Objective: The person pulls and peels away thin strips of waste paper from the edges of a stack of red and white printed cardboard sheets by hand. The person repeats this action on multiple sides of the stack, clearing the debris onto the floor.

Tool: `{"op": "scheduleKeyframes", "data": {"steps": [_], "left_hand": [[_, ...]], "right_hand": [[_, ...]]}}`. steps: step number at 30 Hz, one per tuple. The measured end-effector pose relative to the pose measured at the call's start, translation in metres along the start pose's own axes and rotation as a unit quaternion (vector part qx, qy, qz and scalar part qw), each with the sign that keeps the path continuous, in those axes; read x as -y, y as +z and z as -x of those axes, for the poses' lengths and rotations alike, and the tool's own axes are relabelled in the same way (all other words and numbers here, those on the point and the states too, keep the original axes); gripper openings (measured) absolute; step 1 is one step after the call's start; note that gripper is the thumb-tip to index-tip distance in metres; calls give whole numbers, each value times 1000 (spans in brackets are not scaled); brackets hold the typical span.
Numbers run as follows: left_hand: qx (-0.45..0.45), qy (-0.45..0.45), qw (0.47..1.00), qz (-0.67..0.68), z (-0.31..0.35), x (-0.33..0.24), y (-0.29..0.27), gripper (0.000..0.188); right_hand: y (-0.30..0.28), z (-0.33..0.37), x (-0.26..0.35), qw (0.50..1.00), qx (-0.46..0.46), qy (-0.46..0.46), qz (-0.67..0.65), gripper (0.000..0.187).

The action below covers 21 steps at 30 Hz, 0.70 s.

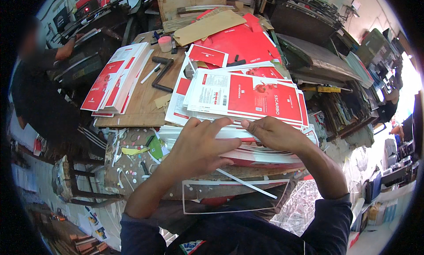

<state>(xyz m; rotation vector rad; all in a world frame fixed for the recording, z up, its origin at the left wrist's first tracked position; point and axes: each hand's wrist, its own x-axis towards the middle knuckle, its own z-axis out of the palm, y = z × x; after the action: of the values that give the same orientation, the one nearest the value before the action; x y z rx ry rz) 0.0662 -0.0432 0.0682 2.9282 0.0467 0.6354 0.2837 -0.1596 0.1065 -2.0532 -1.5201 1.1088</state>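
Note:
A thick stack of red and white printed sheets (247, 91) lies in front of me, its top sheets slightly fanned. My left hand (198, 142) is at the stack's front edge, fingers spread and bent, with nothing visible gripped in them. On the right of that edge, my right hand (278, 133) is closed on the sheets, its thumb pointing left; the fingers beneath are partly hidden. Just below my left fingertips, a narrow white paper strip (247, 183) slants down to the right. A thin rectangular paper frame (236, 212) lies across my lap.
Another stack of printed sheets (119, 78) stands left on the wooden table (145, 107), near a dark angled bar (165, 72). Brown cardboard (210, 28) and red sheets (238, 39) lie behind. A person (44, 87) works at the left. Paper scraps litter the lower ledge (132, 153).

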Motion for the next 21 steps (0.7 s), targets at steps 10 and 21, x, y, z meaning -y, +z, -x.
{"op": "scheduleKeyframes", "data": {"steps": [10,21], "left_hand": [[14,-35,999,-36,0,-19,5,51],[-4,-40,995,-93,-8,-50,34,53]], "right_hand": [[-1,-1,1,1000,-13,19,11,76],[0,0,-5,1000,-26,6,6,78]]}}
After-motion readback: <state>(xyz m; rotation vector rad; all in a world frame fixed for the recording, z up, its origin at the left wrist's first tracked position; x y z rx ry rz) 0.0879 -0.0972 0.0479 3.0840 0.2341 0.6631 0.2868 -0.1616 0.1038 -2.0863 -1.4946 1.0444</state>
